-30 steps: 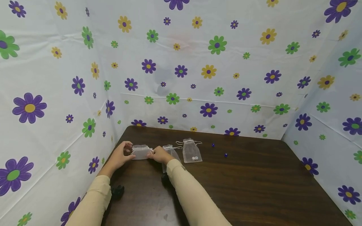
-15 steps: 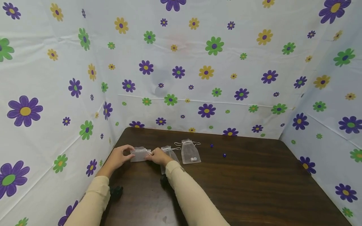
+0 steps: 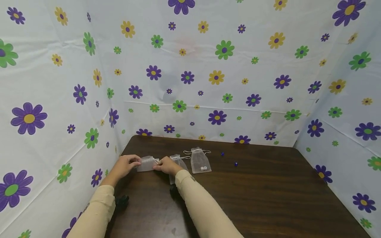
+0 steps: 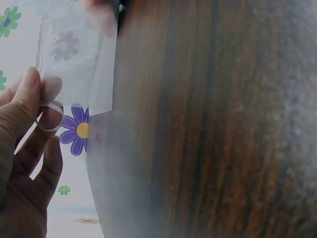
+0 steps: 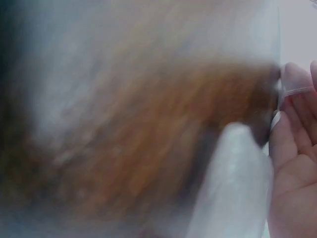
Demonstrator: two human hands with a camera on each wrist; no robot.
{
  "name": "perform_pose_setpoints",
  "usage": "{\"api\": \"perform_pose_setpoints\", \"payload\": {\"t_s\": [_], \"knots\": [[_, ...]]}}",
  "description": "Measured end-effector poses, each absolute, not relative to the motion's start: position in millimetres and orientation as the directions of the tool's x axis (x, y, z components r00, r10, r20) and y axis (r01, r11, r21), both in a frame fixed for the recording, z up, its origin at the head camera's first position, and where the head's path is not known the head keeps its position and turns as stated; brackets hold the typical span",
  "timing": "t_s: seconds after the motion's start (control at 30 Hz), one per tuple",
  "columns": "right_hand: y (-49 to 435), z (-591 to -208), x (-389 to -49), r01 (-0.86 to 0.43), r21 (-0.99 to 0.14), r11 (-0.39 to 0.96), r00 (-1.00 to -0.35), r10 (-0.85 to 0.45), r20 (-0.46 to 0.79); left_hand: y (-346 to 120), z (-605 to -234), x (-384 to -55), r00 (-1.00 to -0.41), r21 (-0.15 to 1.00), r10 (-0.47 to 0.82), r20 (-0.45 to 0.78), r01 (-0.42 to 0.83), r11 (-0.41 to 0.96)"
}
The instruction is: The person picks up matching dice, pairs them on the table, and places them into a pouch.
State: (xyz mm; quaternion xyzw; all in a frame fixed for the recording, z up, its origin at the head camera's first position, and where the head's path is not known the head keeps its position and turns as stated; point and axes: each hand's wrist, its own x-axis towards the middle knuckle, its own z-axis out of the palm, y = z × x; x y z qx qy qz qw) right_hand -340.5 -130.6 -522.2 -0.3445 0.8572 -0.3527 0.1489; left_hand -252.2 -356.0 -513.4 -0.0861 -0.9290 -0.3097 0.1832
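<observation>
In the head view a sheer white drawstring pouch (image 3: pixel 147 164) is stretched between both hands at the table's left side. My left hand (image 3: pixel 126 167) pinches its left end between thumb and fingers. A thin white cord loop (image 4: pixel 49 118) hangs around those fingers in the left wrist view, where the pouch (image 4: pixel 74 54) looks see-through. At the right end, my right hand (image 3: pixel 167 166) pinches the pouch near its cord. The right wrist view has the right hand (image 5: pixel 294 173) at its edge with a strand of cord (image 5: pixel 297 90); the rest is blurred.
A second sheer pouch (image 3: pixel 178 160) lies partly under the right hand and forearm. To its right lies a third pouch (image 3: pixel 200 158) with white dice (image 3: pixel 203 168) inside. Two small blue dice (image 3: pixel 222 154) sit farther right on the dark wooden table (image 3: pixel 253 188). Flower-patterned cloth (image 3: pixel 190 66) surrounds the table.
The head view has shifted slightly. My left fingers have drawn closer together on the pouch's left end. The right hand keeps its pinch, and the other pouches and dice stay put.
</observation>
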Motion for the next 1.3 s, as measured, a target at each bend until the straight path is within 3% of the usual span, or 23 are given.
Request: {"api": "perform_pose_setpoints", "payload": {"t_s": [0.27,0.4,0.7,0.93,1.3], "knots": [[-128,-522,-341,-0.479,-0.759,0.441,-0.687,-0.727,0.011,-356,-513,-251,-0.918,0.525,0.053,0.392,0.271,0.807],[-122,-518,-343,-0.420,-0.842,0.340,-0.703,-0.708,0.065,-355,-514,-253,-0.913,0.518,0.063,0.403,0.284,0.807],[-94,-495,-360,-0.443,-0.865,0.235,-0.771,-0.593,0.234,-353,-514,-252,-0.929,0.534,0.037,0.370,0.244,0.809],[-48,-486,-390,-0.436,-0.869,0.235,-0.834,-0.468,0.292,-353,-515,-255,-0.930,0.538,0.062,0.362,0.263,0.801],[37,-482,-432,-0.437,-0.831,0.345,-0.876,-0.373,0.306,-352,-517,-257,-0.941,0.532,0.051,0.336,0.234,0.814]]}}
